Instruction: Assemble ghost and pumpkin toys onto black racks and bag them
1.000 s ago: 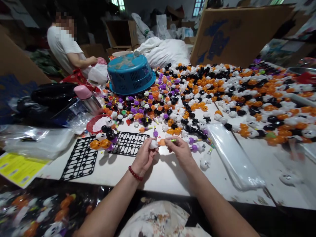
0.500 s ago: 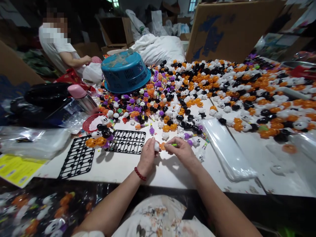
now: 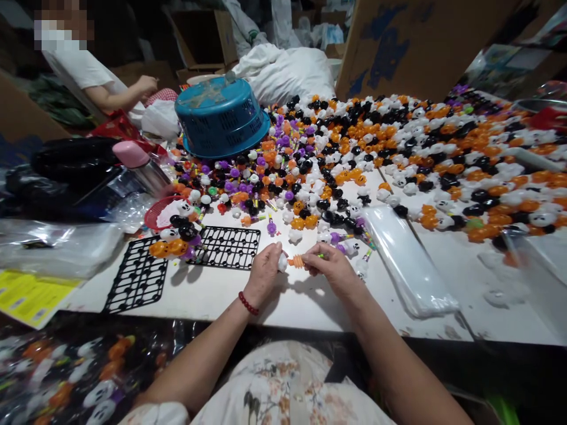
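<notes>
While my left hand [image 3: 264, 271] pinched a white toy [image 3: 282, 263], my right hand [image 3: 331, 267] pinched an orange piece [image 3: 296, 261]; straight alignment seemed best; grid [image 3: 228, 248]: left of both.

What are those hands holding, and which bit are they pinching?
The left hand holds a small white piece around its left side. The right hand pinches an orange ribbed piece at the end away from the white one.
</notes>
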Available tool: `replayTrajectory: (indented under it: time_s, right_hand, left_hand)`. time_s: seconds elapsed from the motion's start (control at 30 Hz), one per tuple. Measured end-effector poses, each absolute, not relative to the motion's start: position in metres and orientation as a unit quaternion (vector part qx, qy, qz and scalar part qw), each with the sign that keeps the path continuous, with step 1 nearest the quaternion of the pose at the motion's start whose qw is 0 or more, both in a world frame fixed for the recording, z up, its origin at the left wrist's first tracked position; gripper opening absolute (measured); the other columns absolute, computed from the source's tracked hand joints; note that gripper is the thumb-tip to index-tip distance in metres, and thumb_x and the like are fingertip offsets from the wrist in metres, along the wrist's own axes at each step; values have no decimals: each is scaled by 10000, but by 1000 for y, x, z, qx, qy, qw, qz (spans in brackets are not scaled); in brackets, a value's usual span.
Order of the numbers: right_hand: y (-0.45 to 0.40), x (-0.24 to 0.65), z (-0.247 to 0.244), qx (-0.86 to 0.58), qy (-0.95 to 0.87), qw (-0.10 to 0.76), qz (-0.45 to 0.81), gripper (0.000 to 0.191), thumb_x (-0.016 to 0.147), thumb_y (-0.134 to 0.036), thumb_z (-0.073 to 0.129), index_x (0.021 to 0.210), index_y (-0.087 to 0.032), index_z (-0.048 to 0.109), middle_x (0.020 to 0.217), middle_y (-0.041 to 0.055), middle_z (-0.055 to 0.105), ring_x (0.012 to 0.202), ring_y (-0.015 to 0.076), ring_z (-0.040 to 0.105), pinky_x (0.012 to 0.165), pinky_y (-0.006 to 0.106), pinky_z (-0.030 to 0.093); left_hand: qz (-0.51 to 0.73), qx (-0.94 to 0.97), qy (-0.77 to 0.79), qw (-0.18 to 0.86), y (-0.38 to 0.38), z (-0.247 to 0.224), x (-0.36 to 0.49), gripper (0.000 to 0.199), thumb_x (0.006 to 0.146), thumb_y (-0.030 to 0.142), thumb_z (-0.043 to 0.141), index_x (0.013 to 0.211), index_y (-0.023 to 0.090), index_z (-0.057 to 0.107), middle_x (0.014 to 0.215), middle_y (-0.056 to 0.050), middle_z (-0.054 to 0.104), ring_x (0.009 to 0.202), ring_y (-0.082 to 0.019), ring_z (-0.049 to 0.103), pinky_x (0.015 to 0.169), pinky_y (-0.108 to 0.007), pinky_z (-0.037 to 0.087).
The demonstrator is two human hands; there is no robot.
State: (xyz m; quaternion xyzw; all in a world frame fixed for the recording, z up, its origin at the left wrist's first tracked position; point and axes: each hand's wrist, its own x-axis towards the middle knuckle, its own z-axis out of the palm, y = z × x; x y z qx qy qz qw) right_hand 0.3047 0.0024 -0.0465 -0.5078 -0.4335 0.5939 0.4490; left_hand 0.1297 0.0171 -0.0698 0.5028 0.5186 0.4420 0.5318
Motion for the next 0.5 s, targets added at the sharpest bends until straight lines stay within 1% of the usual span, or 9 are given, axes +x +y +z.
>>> replayTrajectory:
  time_s: [0.2,0.4,0.5]
  right_hand:
    - [-1,306,-44,-503,-446,446,591,332,696,-472,791,724,-187,622,632,-14,645,553,112,534,586,270,451]
    - [-9,301,-47,-502,-450,459,578,355,714,-491,799,827,-184,659,739,1,682,647,129,594,650,279,466]
    - [-13,301,-48,-500,-456,453,581,358,716,-472,809,853,-174,667,753,2,677,665,127,600,660,273,462]
  left_hand:
    - [427,551,525,488,14,-71,130,444,926,570,455,712,196,564,604,29,481,574,-119,420,561,-245,339]
    - [439,507,529,520,11,-68,136,450,924,584,446,702,199,515,596,36,468,551,-114,408,560,-247,345]
    - [437,493,535,529,9,-67,138,454,936,570,428,693,195,507,592,35,473,554,-114,425,578,-251,357]
